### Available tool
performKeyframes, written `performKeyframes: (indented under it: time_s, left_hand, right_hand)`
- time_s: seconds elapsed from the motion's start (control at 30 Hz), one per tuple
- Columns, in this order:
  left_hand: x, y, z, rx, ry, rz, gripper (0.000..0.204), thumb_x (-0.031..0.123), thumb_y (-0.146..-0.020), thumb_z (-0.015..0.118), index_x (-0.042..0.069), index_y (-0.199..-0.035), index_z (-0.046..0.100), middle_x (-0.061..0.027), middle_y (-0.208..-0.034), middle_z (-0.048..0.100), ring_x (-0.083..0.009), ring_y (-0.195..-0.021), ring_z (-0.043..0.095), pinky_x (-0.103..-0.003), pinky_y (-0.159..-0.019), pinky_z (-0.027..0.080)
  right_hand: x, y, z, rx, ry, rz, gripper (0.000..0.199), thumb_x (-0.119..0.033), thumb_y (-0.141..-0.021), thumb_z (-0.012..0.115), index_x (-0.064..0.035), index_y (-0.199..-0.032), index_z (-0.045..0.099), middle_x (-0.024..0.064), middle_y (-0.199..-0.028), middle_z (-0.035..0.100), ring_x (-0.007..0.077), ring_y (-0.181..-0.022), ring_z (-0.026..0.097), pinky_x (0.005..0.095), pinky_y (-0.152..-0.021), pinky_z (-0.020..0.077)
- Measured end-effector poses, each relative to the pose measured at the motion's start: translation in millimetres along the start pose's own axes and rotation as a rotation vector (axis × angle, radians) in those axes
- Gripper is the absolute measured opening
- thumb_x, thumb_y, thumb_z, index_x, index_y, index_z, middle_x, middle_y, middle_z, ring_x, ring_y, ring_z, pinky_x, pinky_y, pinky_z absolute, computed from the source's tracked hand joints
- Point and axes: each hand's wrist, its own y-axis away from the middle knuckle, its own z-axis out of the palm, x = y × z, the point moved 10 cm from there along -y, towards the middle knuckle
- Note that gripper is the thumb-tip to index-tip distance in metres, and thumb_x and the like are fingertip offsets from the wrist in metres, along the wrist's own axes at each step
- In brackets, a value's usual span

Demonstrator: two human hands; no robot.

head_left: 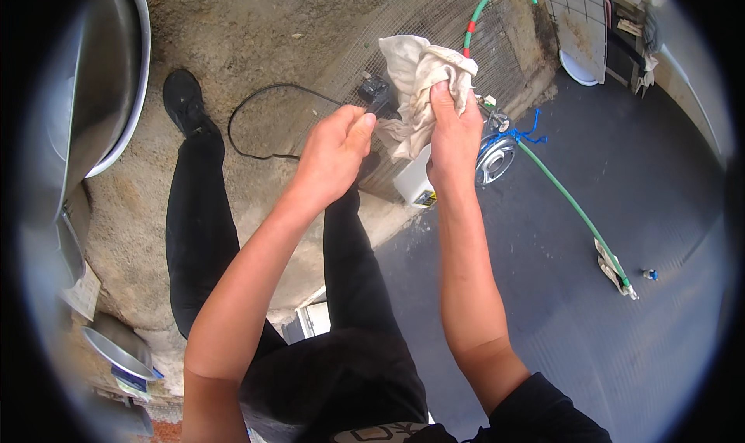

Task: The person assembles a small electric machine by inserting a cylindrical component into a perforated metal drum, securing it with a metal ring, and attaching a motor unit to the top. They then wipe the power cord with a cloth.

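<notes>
Both hands worked one crumpled off-white cloth (423, 82), held in the air above the concrete ledge (256, 32) near its edge. Right hand (454, 133): fingers clamped around the bunched cloth. Left hand (334, 156): fingers pinched together on a lower fold. Step in hand, as judged: wringing or wiping. Next move would require counter-twist with firm grip

Green hose (570, 199) snaking across dark floor (621, 171) | black cable (256, 121) looping left of hose | white jug (415, 183) sitting between | steel basin (101, 70) leaning far left
</notes>
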Motion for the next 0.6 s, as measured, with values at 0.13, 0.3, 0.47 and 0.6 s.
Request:
performKeyframes:
  time_s: [0.13, 0.3, 0.47, 0.6]
  left_hand:
    - [4.0, 5.4, 6.5, 0.034, -0.119, 0.104, 0.021, 0.018, -0.108, 0.057, -0.002, -0.114, 0.064, -0.0018, -0.083, 0.063, -0.0068, -0.077, 0.054, -0.029, -0.068, 0.047]
    - [6.2, 9.2, 3.0, 0.054, -0.141, 0.134, 0.019, 0.017, -0.107, 0.059, -0.002, -0.113, 0.062, -0.0052, -0.084, 0.065, -0.0084, -0.077, 0.053, -0.030, -0.068, 0.047]
    - [2.1, 11.7, -2.5, 0.037, -0.176, 0.015, 0.025, 0.024, -0.103, 0.063, 0.001, -0.113, 0.065, -0.0221, -0.086, 0.071, -0.0393, -0.081, 0.070, -0.046, -0.075, 0.052]
    - [7.8, 12.9, 3.3, 0.030, -0.217, 0.061, 0.025, 0.023, -0.104, 0.062, 0.000, -0.113, 0.065, -0.0202, -0.084, 0.070, -0.0332, -0.076, 0.069, -0.043, -0.074, 0.052]
  right_hand:
    - [6.9, 10.8, 20.6, -0.119, 0.299, -0.037, 0.044, -0.004, -0.083, 0.069, 0.0071, -0.126, 0.063, 0.0112, -0.110, 0.073, 0.0145, -0.095, 0.068, 0.0294, -0.084, 0.0547]
    - [7.0, -7.4, 15.0, 0.040, 0.417, -0.051, 0.028, -0.003, -0.084, 0.065, 0.0072, -0.110, 0.070, 0.0073, -0.088, 0.074, 0.0119, -0.077, 0.066, 0.0305, -0.071, 0.0536]
    - [-15.4, -6.2, 1.0, 0.092, 0.138, -0.063, 0.029, -0.001, -0.086, 0.064, 0.0064, -0.113, 0.069, 0.0085, -0.093, 0.073, 0.0100, -0.080, 0.066, 0.0271, -0.071, 0.0534]
    - [1.9, 13.3, 27.3, -0.154, 0.399, -0.029, 0.038, -0.005, -0.085, 0.073, 0.0041, -0.122, 0.068, 0.0055, -0.106, 0.074, 0.0106, -0.093, 0.067, 0.0275, -0.083, 0.0549]
